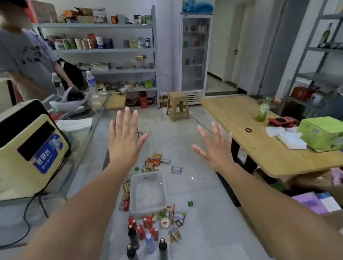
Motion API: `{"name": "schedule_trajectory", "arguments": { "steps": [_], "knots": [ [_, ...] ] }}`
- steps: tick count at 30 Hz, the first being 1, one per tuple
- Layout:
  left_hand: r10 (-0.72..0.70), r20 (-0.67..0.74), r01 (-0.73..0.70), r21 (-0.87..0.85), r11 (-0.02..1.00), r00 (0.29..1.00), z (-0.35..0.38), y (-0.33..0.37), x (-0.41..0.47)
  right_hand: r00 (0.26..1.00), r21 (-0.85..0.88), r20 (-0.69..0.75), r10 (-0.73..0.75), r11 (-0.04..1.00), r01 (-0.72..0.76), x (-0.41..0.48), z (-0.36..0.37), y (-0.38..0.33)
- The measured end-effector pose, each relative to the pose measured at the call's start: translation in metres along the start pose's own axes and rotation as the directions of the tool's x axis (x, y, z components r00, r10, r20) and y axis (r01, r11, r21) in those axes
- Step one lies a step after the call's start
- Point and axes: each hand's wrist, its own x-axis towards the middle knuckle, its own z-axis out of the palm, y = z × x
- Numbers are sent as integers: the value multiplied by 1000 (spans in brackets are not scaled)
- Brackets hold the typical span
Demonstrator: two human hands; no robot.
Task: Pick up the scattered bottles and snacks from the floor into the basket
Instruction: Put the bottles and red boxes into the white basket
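Shop floor, seen from a head-worn camera: one pale plastic basket (147,194) stands on the grey tiled floor (203,219) between the person's outstretched forearms, its bare bottom showing. The goods lie around it. On the near side stand three dark bottles (163,250) and one small clear bottle (149,243). Among and just behind them are four red cartons (147,222) (the count is unsure, the cluster being blurred). A jumbled heap of snack packets (174,221) lies just to their right, close to the basket's near end. A second pile of packets (153,162) sits just past the basket's far end, and red packets (125,202) lie along its left wall. Three strays lie apart: one white packet (176,169) and two small green sweets (190,203).

Both arms reach forward above the floor. The left hand (124,141) and the right hand (216,147) show their backs to the camera, fingers straight and fanned apart, holding nothing and touching nothing.

On the left runs a glass counter (89,135) bearing a cream-coloured till (24,152) and two water bottles (91,82), with another person (25,56) standing behind it. Stocked shelves (104,49) line the back wall beside one glass-door fridge (195,53), and one plastic stool (177,106) stands in front of it. A wooden table (248,136) on the right holds a green drink bottle (263,110) and a green box (327,133).
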Motion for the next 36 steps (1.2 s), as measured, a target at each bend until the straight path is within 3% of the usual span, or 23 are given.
{"name": "schedule_trajectory", "arguments": {
  "steps": [8,13,24,36],
  "knots": [
    [-65,131,53,86,995,989,33,1,-21,996,17,81,-50,999,48,15,43,6],
    [-91,117,79,102,992,989,49,35,8,989,56,99,-109,993,104,46,56,32],
    [-291,134,283,77,956,947,117,124,49,945,73,183,-270,963,261,143,72,127],
    [-514,176,480,201,854,840,203,72,100,831,174,292,-472,881,439,269,161,94]
  ]
}}
